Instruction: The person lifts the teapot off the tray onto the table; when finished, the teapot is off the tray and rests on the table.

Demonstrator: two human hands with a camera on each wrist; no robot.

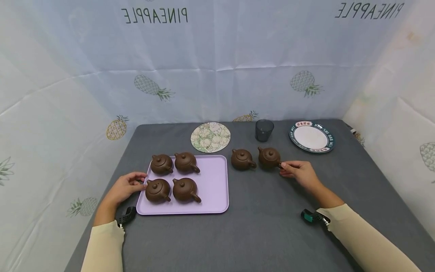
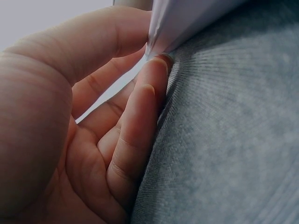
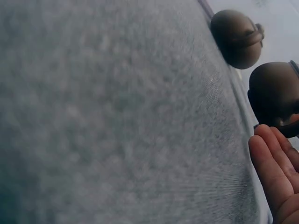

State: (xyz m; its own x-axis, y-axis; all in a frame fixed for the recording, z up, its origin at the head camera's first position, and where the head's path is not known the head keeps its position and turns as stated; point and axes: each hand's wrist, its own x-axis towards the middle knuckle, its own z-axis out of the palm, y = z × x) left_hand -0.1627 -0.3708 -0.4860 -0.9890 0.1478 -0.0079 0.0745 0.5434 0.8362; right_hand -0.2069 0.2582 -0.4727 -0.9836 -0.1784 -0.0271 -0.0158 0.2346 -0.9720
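A lilac tray bears several small brown teapots, grouped over its left and middle part. My left hand is at the tray's left edge; in the left wrist view the thumb lies against the tray's rim, with the fingertips by its underside. The nearest teapot stands just right of that thumb. On the cloth right of the tray are two more brown teapots. My right hand pinches the handle of the right-hand one; the other teapot stands beside it, untouched.
Behind the tray lies a round floral mat. A dark glass cup stands behind the two teapots, and a white plate with a green patterned rim sits at the back right. A pineapple-print curtain surrounds the grey table.
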